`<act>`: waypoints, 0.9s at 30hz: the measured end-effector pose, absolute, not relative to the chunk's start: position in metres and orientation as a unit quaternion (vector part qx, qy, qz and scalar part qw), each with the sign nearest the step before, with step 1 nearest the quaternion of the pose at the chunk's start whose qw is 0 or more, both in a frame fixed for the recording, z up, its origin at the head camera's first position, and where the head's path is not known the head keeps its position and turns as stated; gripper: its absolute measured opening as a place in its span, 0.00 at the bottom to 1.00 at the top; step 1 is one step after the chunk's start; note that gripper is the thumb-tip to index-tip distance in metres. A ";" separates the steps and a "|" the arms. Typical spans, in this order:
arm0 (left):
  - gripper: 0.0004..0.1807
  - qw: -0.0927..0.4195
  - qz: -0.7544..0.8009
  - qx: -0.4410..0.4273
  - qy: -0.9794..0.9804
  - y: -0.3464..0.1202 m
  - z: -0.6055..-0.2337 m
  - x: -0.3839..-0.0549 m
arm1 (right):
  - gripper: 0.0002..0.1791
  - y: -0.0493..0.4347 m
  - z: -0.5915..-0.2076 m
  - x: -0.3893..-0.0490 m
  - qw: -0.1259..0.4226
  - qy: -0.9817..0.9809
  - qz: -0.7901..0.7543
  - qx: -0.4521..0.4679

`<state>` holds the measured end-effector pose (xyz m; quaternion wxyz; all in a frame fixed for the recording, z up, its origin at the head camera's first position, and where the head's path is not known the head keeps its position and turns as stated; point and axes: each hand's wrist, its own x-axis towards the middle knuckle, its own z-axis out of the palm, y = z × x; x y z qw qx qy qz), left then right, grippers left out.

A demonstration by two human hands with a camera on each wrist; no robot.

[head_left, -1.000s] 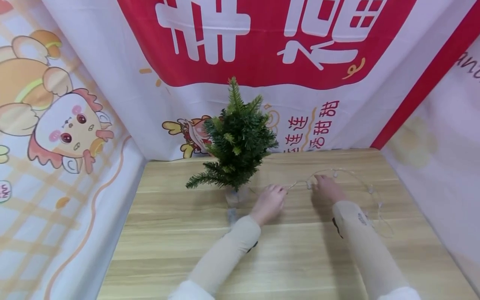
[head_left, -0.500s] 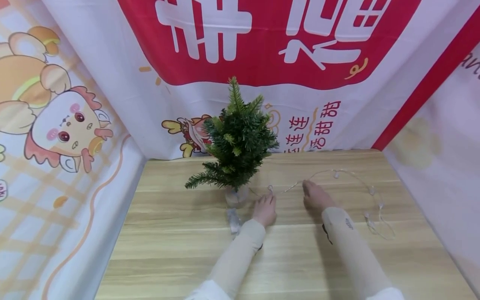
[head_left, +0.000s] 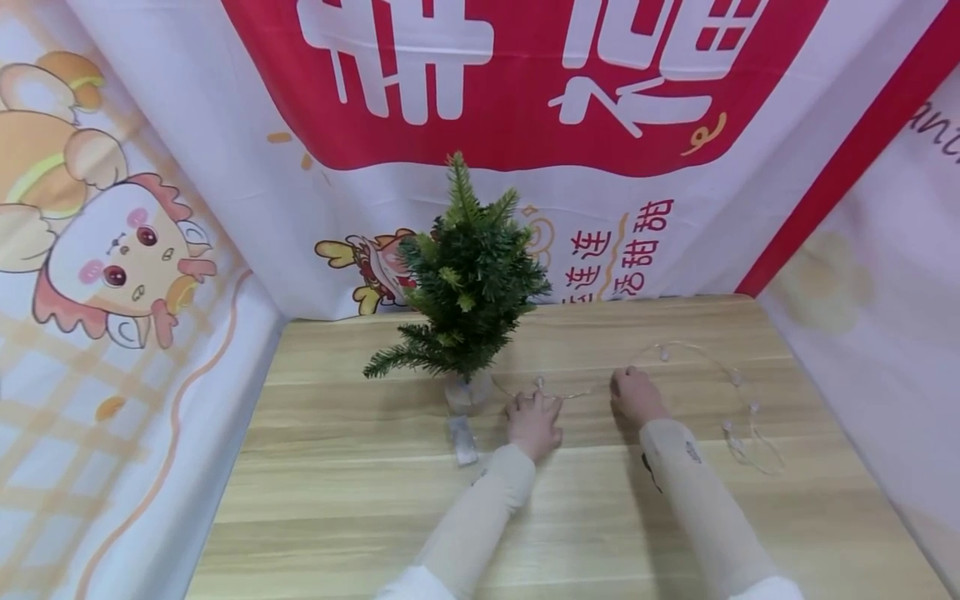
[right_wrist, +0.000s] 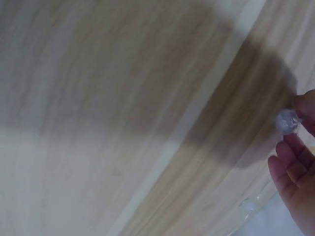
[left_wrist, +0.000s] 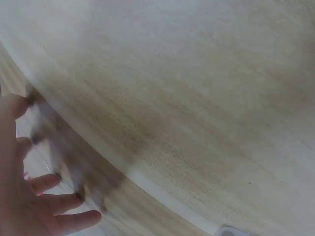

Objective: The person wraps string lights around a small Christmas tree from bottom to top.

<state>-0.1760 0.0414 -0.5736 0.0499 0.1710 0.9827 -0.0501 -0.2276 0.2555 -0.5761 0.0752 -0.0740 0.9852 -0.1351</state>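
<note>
A string of lights with small clear bulbs and a thin wire [head_left: 705,347] lies on the table. In the head view my left hand [head_left: 534,425] rests with spread fingers at the wire, right of a small artificial Christmas tree [head_left: 472,287]. The left wrist view shows the fingers [left_wrist: 74,202] apart, their tips at the tabletop. My right hand [head_left: 637,396] is farther right on the same string. Seen from the right wrist, its thumb and fingers pinch a clear round bulb [right_wrist: 287,121]; another bulb [right_wrist: 248,204] lies nearby on the wire.
A small clear-grey box [head_left: 462,442] lies in front of the tree's pale base [head_left: 467,393]. The wire's far end curls [head_left: 761,454] at the right on the wooden table [head_left: 337,500]. Printed cloths hang behind and at both sides.
My left hand came down nearer to me and its fingers spread on the wire. The right hand moved slightly left and lower along the string. The head view shifted a little.
</note>
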 end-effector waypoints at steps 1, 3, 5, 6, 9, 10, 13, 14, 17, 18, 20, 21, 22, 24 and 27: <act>0.31 0.055 -0.058 0.170 0.982 0.041 -0.574 -0.176 | 0.09 0.256 -0.576 -0.226 0.074 0.986 -0.130 -0.073; 0.32 0.063 -0.070 0.169 0.981 0.041 -0.576 -0.176 | 0.06 0.259 -0.574 -0.224 0.071 0.987 -0.124 -0.077; 0.33 0.061 -0.075 0.169 0.981 0.042 -0.578 -0.175 | 0.06 0.263 -0.571 -0.221 0.058 0.987 -0.115 -0.094; 0.34 0.059 -0.077 0.168 0.981 0.042 -0.578 -0.175 | 0.05 0.265 -0.569 -0.220 0.049 0.987 -0.115 -0.103; 0.36 0.053 -0.085 0.165 0.981 0.043 -0.579 -0.175 | 0.04 0.270 -0.562 -0.219 0.021 0.983 -0.120 -0.137; 0.36 0.049 -0.086 0.164 0.982 0.044 -0.578 -0.175 | 0.05 0.271 -0.559 -0.219 0.025 0.981 -0.132 -0.137; 0.36 0.054 -0.102 0.162 0.980 0.045 -0.577 -0.175 | 0.10 0.277 -0.545 -0.220 0.066 0.975 -0.177 -0.121; 0.35 0.058 -0.107 0.162 0.979 0.046 -0.577 -0.175 | 0.12 0.280 -0.540 -0.221 0.083 0.972 -0.190 -0.111; 0.35 0.064 -0.115 0.162 0.978 0.047 -0.576 -0.176 | 0.14 0.293 -0.521 -0.225 0.120 0.964 -0.219 -0.094; 0.35 0.066 -0.115 0.162 0.978 0.047 -0.576 -0.176 | 0.14 0.299 -0.516 -0.227 0.126 0.962 -0.223 -0.092; 0.35 0.068 -0.116 0.162 0.977 0.047 -0.575 -0.176 | 0.14 0.310 -0.507 -0.229 0.121 0.963 -0.216 -0.107; 0.35 0.068 -0.115 0.163 0.978 0.048 -0.575 -0.176 | 0.14 0.314 -0.502 -0.229 0.126 0.963 -0.214 -0.106; 0.35 0.067 -0.115 0.163 0.978 0.048 -0.575 -0.176 | 0.15 0.318 -0.498 -0.230 0.129 0.962 -0.213 -0.109; 0.35 0.067 -0.117 0.165 0.977 0.049 -0.575 -0.177 | 0.15 0.324 -0.490 -0.230 0.133 0.962 -0.210 -0.115; 0.35 0.064 -0.120 0.165 0.977 0.050 -0.575 -0.177 | 0.16 0.330 -0.475 -0.229 0.135 0.962 -0.209 -0.112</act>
